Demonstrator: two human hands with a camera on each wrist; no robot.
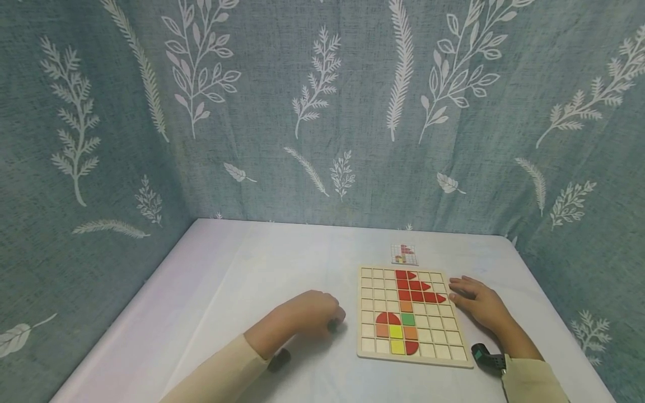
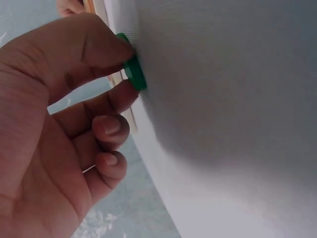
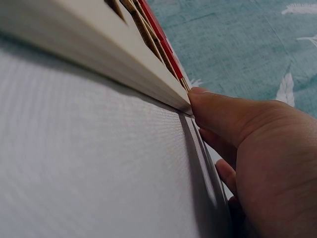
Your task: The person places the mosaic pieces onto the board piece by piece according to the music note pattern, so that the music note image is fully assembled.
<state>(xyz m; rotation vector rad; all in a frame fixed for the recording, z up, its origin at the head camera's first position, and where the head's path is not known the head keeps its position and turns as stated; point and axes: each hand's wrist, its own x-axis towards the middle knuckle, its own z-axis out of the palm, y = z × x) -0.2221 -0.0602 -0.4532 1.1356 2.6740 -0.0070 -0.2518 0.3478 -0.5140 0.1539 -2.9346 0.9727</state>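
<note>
A wooden grid board (image 1: 443, 336) lies on the table, with red, orange, yellow and green pieces set in several of its squares. Left of the board, my left hand (image 1: 312, 314) is low over the white surface. Between thumb and index finger it pinches a small green puzzle piece (image 2: 135, 73), which stands on edge at the cloth in the left wrist view; the fingers hide part of its outline. My right hand (image 1: 481, 305) rests at the board's right side, fingers fairly straight, its thumb (image 3: 213, 106) touching the board's edge.
A small pattern card (image 1: 404, 254) lies just behind the board and shows a similar coloured figure. White cloth covers the table (image 1: 282, 252). Teal leaf-print curtains (image 1: 312, 168) stand at the back and both sides. The right wrist wears a dark band (image 1: 489, 358).
</note>
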